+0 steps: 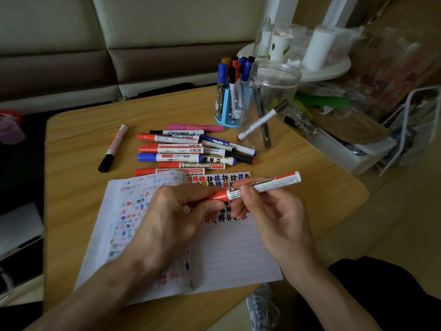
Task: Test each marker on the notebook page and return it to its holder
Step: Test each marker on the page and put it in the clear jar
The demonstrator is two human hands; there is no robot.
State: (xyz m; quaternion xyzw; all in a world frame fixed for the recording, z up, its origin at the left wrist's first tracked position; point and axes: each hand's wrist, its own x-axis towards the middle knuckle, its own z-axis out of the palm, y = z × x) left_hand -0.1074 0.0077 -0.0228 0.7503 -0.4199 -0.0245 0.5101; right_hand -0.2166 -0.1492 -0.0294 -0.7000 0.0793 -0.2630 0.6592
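Red marker point(262, 185) is held level above the top of the open notebook point(226, 254), its white tail end pointing right and slightly away, its red cap toward the left. The left hand point(171, 211) pinches the cap between thumb and curled fingers, and the cap sits against the barrel. The right hand point(274, 211) grips the printed barrel just right of the cap, thumb on top and fingers curled below. Neither hand touches the page.

The notebook lies on a wooden table point(83, 130), reaching the near edge. Its right page carries rows of red, black and blue hash marks along the top, partly hidden by the hands. The left page shows fainter blotches of the same colours.

Just beyond the notebook lies a pile of markers point(181, 151) with red, blue and black caps, a pink marker point(195, 127) at its far side. 1 marker with a black cap point(113, 148) lies apart to the left. Behind the pile a blue holder point(226, 108) stands upright with several markers in it. Beside it on the right, a clear jar point(269, 103) holds 2 leaning pens, 1 white with a black cap.
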